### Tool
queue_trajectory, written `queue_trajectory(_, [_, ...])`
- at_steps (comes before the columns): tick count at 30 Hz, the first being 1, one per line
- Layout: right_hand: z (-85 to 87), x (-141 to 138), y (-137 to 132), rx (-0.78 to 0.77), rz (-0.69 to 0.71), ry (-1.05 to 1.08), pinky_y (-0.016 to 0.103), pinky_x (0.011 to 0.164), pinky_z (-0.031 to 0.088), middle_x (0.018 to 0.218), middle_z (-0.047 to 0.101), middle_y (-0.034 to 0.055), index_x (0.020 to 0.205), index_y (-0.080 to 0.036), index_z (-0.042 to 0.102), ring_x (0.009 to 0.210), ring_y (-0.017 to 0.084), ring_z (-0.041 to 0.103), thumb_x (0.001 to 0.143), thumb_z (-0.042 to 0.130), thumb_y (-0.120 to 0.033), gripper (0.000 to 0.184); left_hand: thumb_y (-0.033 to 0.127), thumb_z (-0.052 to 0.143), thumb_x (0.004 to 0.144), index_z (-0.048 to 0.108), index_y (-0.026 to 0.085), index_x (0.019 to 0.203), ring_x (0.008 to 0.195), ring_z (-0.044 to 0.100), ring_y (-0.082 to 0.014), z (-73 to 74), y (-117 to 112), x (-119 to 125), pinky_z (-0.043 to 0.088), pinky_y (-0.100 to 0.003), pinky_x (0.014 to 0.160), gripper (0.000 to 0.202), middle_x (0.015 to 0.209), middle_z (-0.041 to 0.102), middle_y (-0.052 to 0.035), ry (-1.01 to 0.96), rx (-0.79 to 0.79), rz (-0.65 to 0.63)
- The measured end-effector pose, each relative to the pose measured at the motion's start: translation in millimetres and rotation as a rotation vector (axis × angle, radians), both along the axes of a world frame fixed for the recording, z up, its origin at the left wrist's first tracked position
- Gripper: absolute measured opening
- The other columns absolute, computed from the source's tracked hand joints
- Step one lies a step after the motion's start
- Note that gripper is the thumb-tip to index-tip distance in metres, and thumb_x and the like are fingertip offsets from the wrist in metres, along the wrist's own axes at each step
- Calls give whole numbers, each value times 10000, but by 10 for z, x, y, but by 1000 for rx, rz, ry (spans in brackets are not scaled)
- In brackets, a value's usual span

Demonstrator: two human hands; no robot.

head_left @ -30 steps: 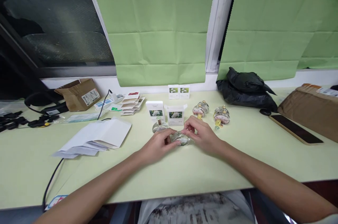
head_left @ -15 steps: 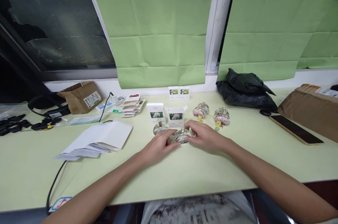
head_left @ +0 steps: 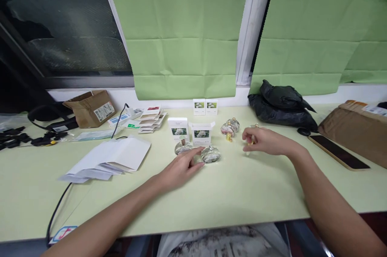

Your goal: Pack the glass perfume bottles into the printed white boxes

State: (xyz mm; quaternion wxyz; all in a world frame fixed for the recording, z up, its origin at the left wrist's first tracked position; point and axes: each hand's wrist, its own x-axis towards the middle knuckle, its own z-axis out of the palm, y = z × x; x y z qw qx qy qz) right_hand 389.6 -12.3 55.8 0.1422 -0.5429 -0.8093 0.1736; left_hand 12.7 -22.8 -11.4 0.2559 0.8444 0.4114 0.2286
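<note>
A clear, rounded glass perfume bottle (head_left: 211, 155) stands upright on the table. My left hand (head_left: 180, 168) has its thumb and index finger apart, the tips at the bottle's left edge. Behind those fingers is a second glass bottle (head_left: 183, 146) with a silvery neck. Two white cartons with flower pictures, the left carton (head_left: 178, 128) and the open-topped right carton (head_left: 201, 134), stand just behind. Off to the right, my right hand (head_left: 267, 141) pinches a small gold-and-pale bottle cap (head_left: 253, 140), partly hidden by the fingers. It also covers most of an ornate bottle (head_left: 255, 126).
Ornate bottles (head_left: 229, 127) with gold parts stand right of the cartons. Two small boxes (head_left: 205, 106) are by the wall. White papers (head_left: 111, 159), a cardboard box (head_left: 93, 109) and a cable lie left; a black bag (head_left: 281, 103), phone (head_left: 338, 152) and brown parcel (head_left: 356, 128) lie right.
My right hand has left the clear perfume bottle and moved right to the ornate bottle and gold cap. My left hand has stayed beside the clear bottle.
</note>
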Motion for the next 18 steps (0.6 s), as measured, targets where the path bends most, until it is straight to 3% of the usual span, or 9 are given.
queue_trajectory(3, [-97, 120, 15, -147, 5, -61, 278, 555, 412, 908, 724, 34, 947, -249, 686, 734, 205, 634, 801, 827, -412, 260, 504, 554, 1050, 521, 235, 1567, 728, 607, -203, -5, 2, -5, 447, -293, 677, 583, 784, 637, -2, 6, -7, 3])
queue_trajectory(7, [-165, 51, 15, -203, -16, -26, 263, 464, 384, 859, 702, 43, 890, -243, 667, 668, 197, 628, 862, 756, -358, 149, 504, 565, 1045, 529, 233, 1558, 720, 601, -202, -16, 15, -1, 439, -293, 669, 581, 775, 634, 0, 9, -8, 9])
queue_trajectory(10, [-98, -144, -24, -77, 80, 96, 291, 546, 474, 865, 723, 36, 941, -242, 674, 685, 194, 650, 961, 681, -416, 175, 507, 566, 1044, 540, 222, 1546, 719, 603, -203, -21, 25, 4, 438, -295, 667, 577, 768, 636, 0, 7, 6, 12])
queue_trajectory(13, [-60, -411, -74, 101, 150, 329, 341, 730, 581, 1080, 766, 64, 1075, -254, 713, 928, 232, 720, 995, 663, -486, 250, 503, 570, 1043, 538, 222, 1545, 733, 613, -201, -15, 23, 9, 439, -291, 669, 576, 784, 651, -1, 12, 2, 13])
queue_trajectory(18, [-216, -790, -76, 353, 229, 607, 426, 909, 629, 1182, 751, 87, 1260, -273, 722, 1044, 246, 722, 1035, 637, -408, 276, 478, 558, 1050, 553, 231, 1525, 700, 606, -185, 4, 6, 21, 429, -280, 650, 535, 770, 646, 9, -2, 4, -6])
